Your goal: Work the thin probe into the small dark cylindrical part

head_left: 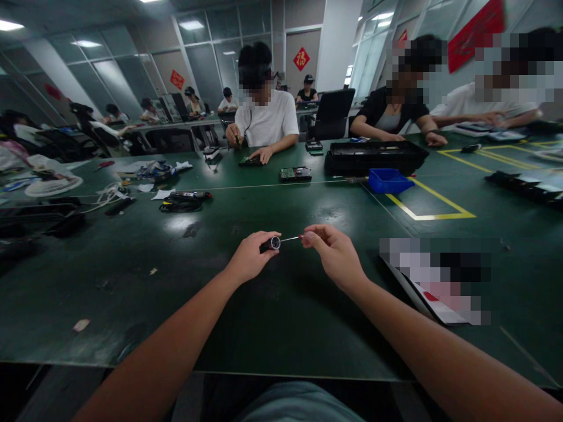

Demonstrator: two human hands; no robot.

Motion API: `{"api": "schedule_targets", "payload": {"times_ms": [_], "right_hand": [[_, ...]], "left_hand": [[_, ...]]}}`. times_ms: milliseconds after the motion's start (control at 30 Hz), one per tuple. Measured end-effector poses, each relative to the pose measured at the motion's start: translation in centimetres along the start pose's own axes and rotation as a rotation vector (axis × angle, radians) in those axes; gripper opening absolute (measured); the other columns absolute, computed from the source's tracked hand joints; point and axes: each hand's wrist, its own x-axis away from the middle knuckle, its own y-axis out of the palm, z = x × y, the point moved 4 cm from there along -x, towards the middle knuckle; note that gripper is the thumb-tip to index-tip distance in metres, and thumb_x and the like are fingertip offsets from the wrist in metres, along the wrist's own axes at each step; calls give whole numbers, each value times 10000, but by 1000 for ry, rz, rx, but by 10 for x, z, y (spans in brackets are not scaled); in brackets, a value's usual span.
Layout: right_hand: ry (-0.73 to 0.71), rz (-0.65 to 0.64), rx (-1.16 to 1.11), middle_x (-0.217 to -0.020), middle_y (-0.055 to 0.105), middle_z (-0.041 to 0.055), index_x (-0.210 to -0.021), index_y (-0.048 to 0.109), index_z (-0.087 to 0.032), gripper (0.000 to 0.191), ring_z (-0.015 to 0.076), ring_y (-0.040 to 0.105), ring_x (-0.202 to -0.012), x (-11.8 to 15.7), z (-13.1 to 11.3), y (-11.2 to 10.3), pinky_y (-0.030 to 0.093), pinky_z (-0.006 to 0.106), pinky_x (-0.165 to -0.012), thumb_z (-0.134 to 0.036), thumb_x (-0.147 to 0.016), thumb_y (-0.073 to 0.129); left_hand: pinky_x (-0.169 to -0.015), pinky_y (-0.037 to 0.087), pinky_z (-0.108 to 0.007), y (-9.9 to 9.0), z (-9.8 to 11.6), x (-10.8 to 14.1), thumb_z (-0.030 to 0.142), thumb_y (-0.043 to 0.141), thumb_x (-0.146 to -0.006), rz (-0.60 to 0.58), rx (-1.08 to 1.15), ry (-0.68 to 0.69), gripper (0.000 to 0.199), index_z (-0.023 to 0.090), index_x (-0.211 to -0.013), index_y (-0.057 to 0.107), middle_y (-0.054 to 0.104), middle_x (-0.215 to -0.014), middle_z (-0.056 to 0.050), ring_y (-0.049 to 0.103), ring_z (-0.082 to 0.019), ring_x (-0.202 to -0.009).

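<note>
Pointing left toward dark cylinder [274, 243], thin metal shaft [290, 238] crosswise.

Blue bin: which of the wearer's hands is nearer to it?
Right. The right hand, holding a thin tool, is nearer the camera than the blue bin and left of it; the left hand, around a dark cylinder, is farther left.

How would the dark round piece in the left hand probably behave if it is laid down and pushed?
The dark round piece may roll on its side, since its visible end is circular. It is probably light, being small beside the left hand. It seems likely stiff too: its rim looks evenly round, not squashed, in the grip.
</note>
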Motion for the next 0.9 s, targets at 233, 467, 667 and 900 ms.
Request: {"api": "schedule_targets", "payload": {"times_ms": [233, 467, 667, 900], "right_hand": [[170, 73, -329, -786, 668, 41, -906, 609, -218, 335, 194, 671, -738, -8, 24, 2, 574, 417, -828, -550, -866, 590], [188, 195, -320, -788, 643, 29, -861, 602, -222, 246, 174, 632, -692, -8, 26, -4, 577, 383, -768, -467, -882, 596], [77, 153, -174, -855, 672, 33, -940, 615, -207, 268, 172, 653, -761, -6, 17, -4, 553, 361, -769, -471, -906, 579], [-32, 106, 10, -860, 680, 44, -971, 608, -198, 266, 182, 655, -777, -3, 10, -2, 535, 367, -772, -452, -944, 533]], "left_hand": [[-1060, 418, -414, -3, 4, -2, 177, 661, -882, 45, 5, 93, 409, 277, -1278, 633, 658, -1245, -39, 578, -217, -1176], [-1031, 414, -435, -1, 0, -3, 198, 666, -885, -9, -75, 69, 406, 278, -1282, 634, 674, -1193, -40, 579, -229, -1118], [-1004, 424, -423, 1, -2, -2, 209, 668, -884, -5, -71, 49, 421, 280, -1297, 626, 672, -1169, -44, 580, -228, -1089], [-1005, 418, -424, 2, 0, -2, 197, 675, -880, -29, -98, 69, 434, 271, -1304, 625, 675, -1160, -43, 577, -224, -1075]]}}
